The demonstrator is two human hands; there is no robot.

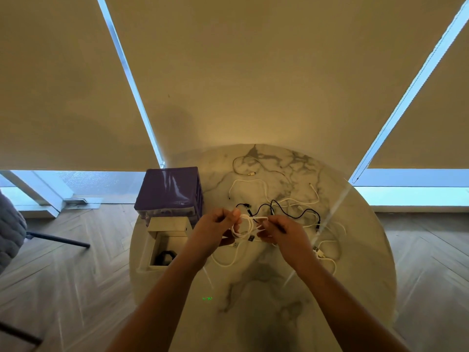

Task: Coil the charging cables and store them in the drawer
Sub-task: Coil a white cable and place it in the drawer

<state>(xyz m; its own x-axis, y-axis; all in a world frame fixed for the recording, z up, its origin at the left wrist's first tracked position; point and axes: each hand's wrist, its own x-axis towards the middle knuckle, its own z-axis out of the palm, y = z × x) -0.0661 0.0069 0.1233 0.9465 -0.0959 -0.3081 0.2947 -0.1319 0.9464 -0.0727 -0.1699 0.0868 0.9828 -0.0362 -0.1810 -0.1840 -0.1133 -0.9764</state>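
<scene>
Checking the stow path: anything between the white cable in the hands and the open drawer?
Nothing visible blocks it. The white charging cable, held by the left hand and right hand, sits just right of the pulled-out white drawer of the purple drawer unit. The left forearm is nearest; something dark already lies inside.

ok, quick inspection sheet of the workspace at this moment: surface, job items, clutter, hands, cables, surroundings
Surface: round marble table, glare streaks.
Job's things: purple drawer unit at table's left edge; one white drawer pulled out, a dark item inside.
Clutter: nothing seen.
Hands: left hand and right hand both pinch the white cable, part-looped between them.
Cables: loose white cables and a black cable spread behind the hands.
Surroundings: roller blinds, herringbone floor, grey chair at left.
</scene>
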